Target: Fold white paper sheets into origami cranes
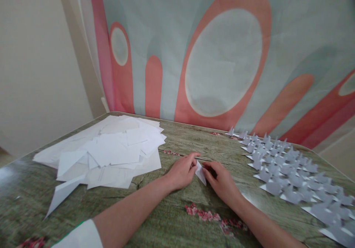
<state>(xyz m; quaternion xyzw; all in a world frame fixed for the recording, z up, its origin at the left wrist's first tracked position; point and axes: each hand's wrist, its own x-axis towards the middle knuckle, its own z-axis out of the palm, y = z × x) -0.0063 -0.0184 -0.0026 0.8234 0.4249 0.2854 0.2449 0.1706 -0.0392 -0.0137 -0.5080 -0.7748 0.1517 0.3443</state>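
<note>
Between my hands, over the middle of the table, is a small piece of folded white paper (200, 173) with a narrow, pointed shape. My left hand (183, 170) pinches its left side near the upper end, thumb and fingers closed on it. From the right, my right hand (220, 177) grips the opposite edge between thumb and curled fingers. The paper's lower tip points down toward me. Some of its upper end is hidden behind the fingers.
A loose pile of white paper sheets (111, 148) covers the table's left, one folded sheet (65, 194) jutting toward me. Rows of folded paper figures (291, 177) stand on the right. Behind the wood-patterned table (155, 211) hangs a patterned cloth (169, 19).
</note>
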